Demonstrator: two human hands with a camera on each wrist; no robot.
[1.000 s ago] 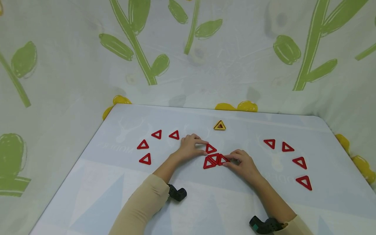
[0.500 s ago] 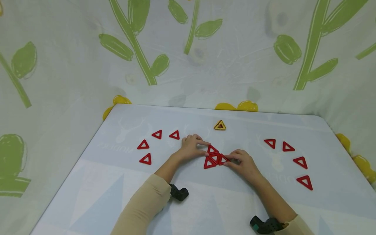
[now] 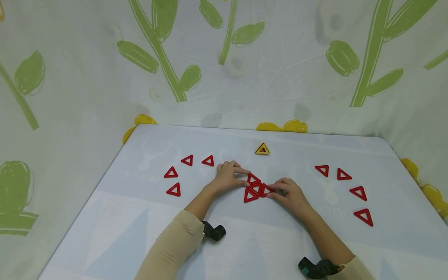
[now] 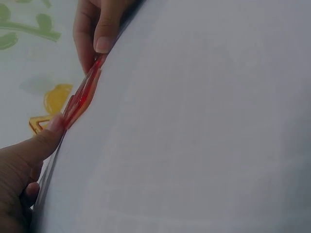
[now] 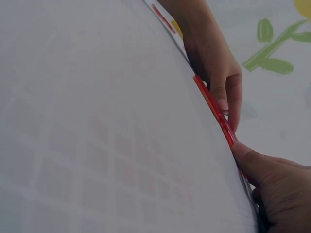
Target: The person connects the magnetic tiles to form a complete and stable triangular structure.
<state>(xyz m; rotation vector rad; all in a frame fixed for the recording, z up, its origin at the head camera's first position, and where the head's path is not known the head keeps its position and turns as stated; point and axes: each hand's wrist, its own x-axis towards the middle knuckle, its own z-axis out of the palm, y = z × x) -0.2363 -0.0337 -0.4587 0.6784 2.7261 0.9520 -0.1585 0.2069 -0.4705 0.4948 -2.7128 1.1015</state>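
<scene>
A cluster of red open-centred triangle tiles lies flat on the table, edges together around a middle tile [image 3: 255, 189]. My left hand [image 3: 227, 177] pinches the upper tile [image 3: 253, 179] between thumb and forefinger at its left side. From the right, my right hand [image 3: 288, 194] grips the right-hand tile [image 3: 265, 190] with thumb and forefinger. The lower-left tile [image 3: 250, 195] lies against the middle one, with no finger on it. In the left wrist view, the cluster shows edge-on as a thin red stack [image 4: 82, 99] between both hands.
Several loose red triangle tiles [image 3: 173, 189] form an arc on the left, and several more [image 3: 357, 193] curve on the right. A yellow triangle tile [image 3: 262, 149] lies behind the cluster. The table [image 3: 224, 252] ends at a wall-side cloth [image 3: 238, 97] printed with leaves.
My left hand has slid the upper tile slightly right and down, closing its gap to the middle tile. The lower-left tile has shifted a little. My right hand has barely moved.
</scene>
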